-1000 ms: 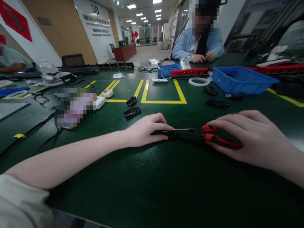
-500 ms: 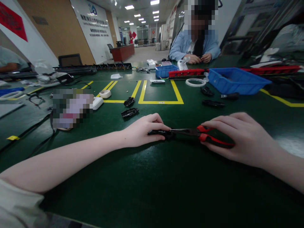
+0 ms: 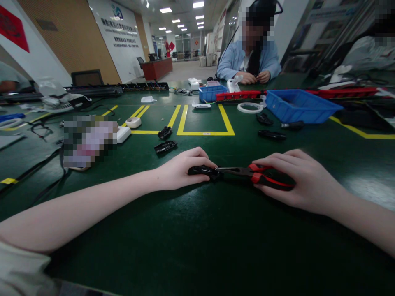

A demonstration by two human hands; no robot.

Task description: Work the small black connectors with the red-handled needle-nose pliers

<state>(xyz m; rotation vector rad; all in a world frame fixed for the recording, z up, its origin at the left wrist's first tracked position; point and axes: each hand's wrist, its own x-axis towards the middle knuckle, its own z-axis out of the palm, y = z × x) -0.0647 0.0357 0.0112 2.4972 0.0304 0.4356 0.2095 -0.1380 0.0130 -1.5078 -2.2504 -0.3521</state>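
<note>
My left hand point(image 3: 185, 169) pinches a black piece point(image 3: 199, 170) over the green table point(image 3: 197, 246); my right hand point(image 3: 304, 181) grips the red-handled pliers point(image 3: 247, 171), their tips at this piece. I cannot tell if they bite it.

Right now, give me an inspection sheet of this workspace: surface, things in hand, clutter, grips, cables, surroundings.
Surface: green table, marked with yellow lines.
Things in hand: black part and red-handled pliers; the pliers' tips reach the part's near end, contact too small to confirm.
Clutter: loose parts in two groups, left and right; white roll at left; larger blue bin at right.
Grips: left grip pinches the part; right grip holds the pliers' handles.
Cables: dark strap or cable at left.
Surroundings: person in blue sleeves across the table; red desk behind.
</note>
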